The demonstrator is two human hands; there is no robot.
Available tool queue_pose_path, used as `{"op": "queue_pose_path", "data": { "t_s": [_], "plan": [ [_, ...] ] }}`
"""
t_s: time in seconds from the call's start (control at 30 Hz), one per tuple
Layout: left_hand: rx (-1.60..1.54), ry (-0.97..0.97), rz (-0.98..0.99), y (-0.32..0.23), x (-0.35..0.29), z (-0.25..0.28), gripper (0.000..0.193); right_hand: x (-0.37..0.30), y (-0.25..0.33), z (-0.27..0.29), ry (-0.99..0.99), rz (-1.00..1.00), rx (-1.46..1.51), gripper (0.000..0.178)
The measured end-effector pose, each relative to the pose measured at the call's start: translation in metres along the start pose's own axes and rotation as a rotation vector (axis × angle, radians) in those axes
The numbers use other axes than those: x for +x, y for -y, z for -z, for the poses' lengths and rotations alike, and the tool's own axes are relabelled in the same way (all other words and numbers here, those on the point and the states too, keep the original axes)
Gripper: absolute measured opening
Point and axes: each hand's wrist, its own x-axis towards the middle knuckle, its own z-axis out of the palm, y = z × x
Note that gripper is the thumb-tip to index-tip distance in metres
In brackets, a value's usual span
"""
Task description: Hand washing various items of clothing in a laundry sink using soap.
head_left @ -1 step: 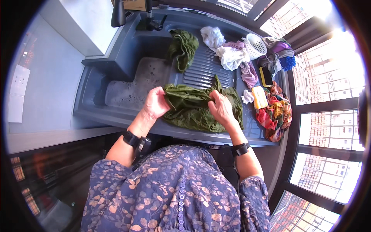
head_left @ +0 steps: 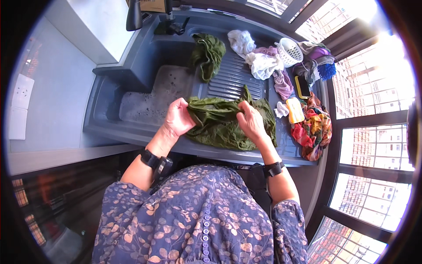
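If the green cloth [head_left: 220, 135] is taken as the centre of the clock, the grey basin [head_left: 102, 103] lies toward ten o'clock, with suds on its water. The left hand [head_left: 178, 118] stands at nine, its fingers closed on the cloth's gathered left end. Toward half past eleven a second green bundle [head_left: 209, 57] rests between the basin and the ribbed board [head_left: 226, 91], well apart from both hands. The held cloth spreads along the near side of the sink unit, its long axis running from nine to three; a bunched band stretches from hand to hand, and the rest fans out toward six. Over its right half, toward two or three o'clock, the right hand [head_left: 252, 123] is curled tight on that same band, so both hands touch the cloth and neither is the nearer. White cloths [head_left: 263, 66] lie at one o'clock, a yellow bar [head_left: 295, 111] between two and three, and a multicoloured cloth [head_left: 314, 132] at three.

Hidden are the left fingertips, behind the band, and the right ones, in its folds, so how much fabric each pinches cannot be told. Suds veil part of the basin's floor. Glare washes out the windows [head_left: 373, 147] at far right.
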Motion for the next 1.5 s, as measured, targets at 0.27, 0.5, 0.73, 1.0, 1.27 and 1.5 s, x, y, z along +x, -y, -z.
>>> {"op": "queue_pose_path", "data": {
  "t_s": [0.27,0.5,0.73,1.0,1.27,1.5],
  "plan": [
    [0.017,0.176,-0.213,0.02,0.003,-0.018,0.04,0.013,-0.004,0.015,0.167,-0.031,0.203,0.029],
    [0.048,0.275,-0.279,-0.01,0.03,-0.028,0.035,0.033,-0.052,0.021,0.157,-0.077,-0.182,0.028],
    [0.033,0.227,-0.313,-0.053,0.07,-0.022,0.018,0.076,-0.07,0.079,-0.365,-0.354,0.05,0.019],
    [0.031,-0.229,-0.194,-0.068,0.057,0.052,0.015,0.06,-0.074,0.012,0.089,-0.095,-0.246,0.04],
    [0.17,-0.039,-0.145,-0.05,-0.011,-0.021,0.04,0.044,-0.083,0.127,-0.052,-0.397,0.384,0.022],
    [0.786,-0.228,-0.354,-0.062,0.059,-0.02,0.042,0.066,-0.105,0.091,-0.532,-0.025,-0.053,0.059]
  ]
}}
